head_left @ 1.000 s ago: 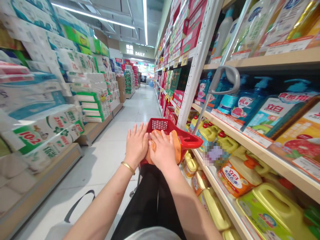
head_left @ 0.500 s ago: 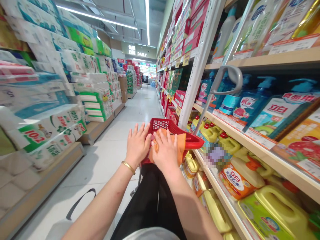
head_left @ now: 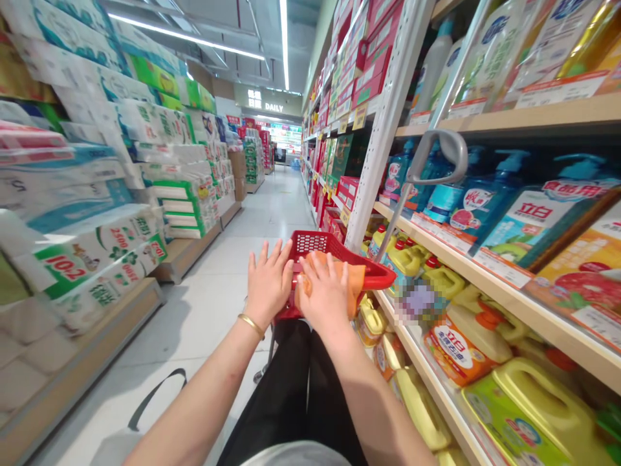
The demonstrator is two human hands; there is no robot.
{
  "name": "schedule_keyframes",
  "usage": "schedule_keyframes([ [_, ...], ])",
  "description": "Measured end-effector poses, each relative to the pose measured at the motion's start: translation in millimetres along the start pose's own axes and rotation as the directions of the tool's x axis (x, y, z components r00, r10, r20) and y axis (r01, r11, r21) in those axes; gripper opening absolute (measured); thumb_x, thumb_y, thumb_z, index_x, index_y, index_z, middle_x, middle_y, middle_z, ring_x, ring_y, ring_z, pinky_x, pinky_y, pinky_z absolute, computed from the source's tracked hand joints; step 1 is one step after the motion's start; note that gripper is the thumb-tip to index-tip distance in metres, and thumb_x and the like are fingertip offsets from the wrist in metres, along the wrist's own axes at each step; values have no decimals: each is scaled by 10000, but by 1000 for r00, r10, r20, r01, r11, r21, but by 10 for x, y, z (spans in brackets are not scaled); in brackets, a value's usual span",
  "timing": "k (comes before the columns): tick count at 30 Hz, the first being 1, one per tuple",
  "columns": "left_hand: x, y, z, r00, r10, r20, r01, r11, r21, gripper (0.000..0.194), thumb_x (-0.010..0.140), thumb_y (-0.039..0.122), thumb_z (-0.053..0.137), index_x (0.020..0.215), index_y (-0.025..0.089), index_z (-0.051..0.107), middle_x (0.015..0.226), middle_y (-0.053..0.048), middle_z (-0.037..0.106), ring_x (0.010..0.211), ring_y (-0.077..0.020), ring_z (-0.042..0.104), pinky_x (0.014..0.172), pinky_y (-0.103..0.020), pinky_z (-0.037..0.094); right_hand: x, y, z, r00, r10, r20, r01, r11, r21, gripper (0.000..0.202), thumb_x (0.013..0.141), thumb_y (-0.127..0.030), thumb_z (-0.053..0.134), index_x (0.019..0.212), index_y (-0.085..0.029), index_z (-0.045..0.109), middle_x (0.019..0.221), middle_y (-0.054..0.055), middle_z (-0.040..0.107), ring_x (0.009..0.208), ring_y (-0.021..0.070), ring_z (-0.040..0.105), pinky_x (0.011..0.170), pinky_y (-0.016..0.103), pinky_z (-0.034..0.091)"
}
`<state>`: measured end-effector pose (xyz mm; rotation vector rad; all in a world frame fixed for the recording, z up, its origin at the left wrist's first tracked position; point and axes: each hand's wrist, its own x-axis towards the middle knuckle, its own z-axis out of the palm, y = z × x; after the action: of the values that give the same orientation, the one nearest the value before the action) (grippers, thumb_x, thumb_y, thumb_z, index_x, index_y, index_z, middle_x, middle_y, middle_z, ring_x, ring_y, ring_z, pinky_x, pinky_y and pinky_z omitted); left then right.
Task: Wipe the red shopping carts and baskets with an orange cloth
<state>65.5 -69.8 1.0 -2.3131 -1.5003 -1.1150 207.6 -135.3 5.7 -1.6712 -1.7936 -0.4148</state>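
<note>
A red basket (head_left: pixel 317 243) with a perforated far wall stands in front of my legs. My left hand (head_left: pixel 268 281) lies over its left side with the fingers stretched out and apart, holding nothing. A bunched orange cloth (head_left: pixel 356 283) lies over the near part of the basket. My right hand (head_left: pixel 324 290) holds this cloth against the basket, its fingers curved over the top. The palm hides part of the cloth and what lies beneath it. A grey pull handle (head_left: pixel 453 155) on a metal rod rises from the basket's right side.
Close on the right is a shelf (head_left: pixel 485 259) with pump bottles (head_left: pixel 478 194) and, below, yellow detergent jugs (head_left: pixel 528 401). Stacked paper packs (head_left: pixel 101 259) line the left. A tiled aisle floor (head_left: pixel 264 207) runs between. A grey bag (head_left: pixel 119 446) sits at lower left.
My right hand has shifted slightly, and the cloth's right edge now reaches a little farther right along the basket. My left hand has barely moved.
</note>
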Motion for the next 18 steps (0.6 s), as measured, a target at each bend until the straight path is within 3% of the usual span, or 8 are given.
schedule_keyframes([
  [2,-2,-27,-4,1000,3,10,-3,1000,5,560,1097,412,218,1625,286,354,1665,-39,399,1581,-336,274,1242,-660,255,33,-104,21,998,-55,28,54,998,44,460,1074,-437,434,1507,-334,552,1622,-8,477,1547,312,331,1292,600,143],
  [5,-6,-24,-7,1000,1,12,-1,1000,5,559,1095,413,225,1623,287,358,1669,-39,392,1579,-342,277,1234,-664,268,8,104,-57,999,-38,31,35,997,75,445,1077,-425,432,1486,-325,576,1614,-12,488,1538,274,357,1299,544,165],
  [9,-18,41,9,1000,19,-13,-19,1000,6,558,1087,422,270,1617,285,376,1653,-45,422,1574,-352,286,1247,-671,234,-75,611,-208,970,237,-57,-236,971,27,449,1095,-404,371,1480,-307,581,1615,19,483,1559,306,318,1270,677,76],
  [11,-20,58,22,999,38,-32,-37,999,8,553,1082,415,288,1606,279,403,1636,-51,448,1570,-345,300,1261,-657,217,-64,664,-211,953,291,-90,-292,956,-4,467,1097,-398,357,1498,-280,564,1609,39,489,1575,329,277,1252,716,72],
  [15,-20,25,23,997,62,-42,-61,998,18,553,1081,394,283,1596,253,423,1621,-72,469,1559,-335,329,1266,-638,227,19,223,-61,997,66,-43,-66,998,-2,466,1086,-382,402,1508,-260,557,1595,21,509,1582,300,265,1297,621,98],
  [18,-24,-10,-6,998,60,-23,-59,998,29,555,1082,380,266,1596,241,421,1620,-88,470,1556,-338,335,1254,-646,244,58,-118,19,997,-71,3,71,996,52,455,1084,-377,412,1501,-276,563,1582,-3,527,1565,257,311,1315,541,131],
])
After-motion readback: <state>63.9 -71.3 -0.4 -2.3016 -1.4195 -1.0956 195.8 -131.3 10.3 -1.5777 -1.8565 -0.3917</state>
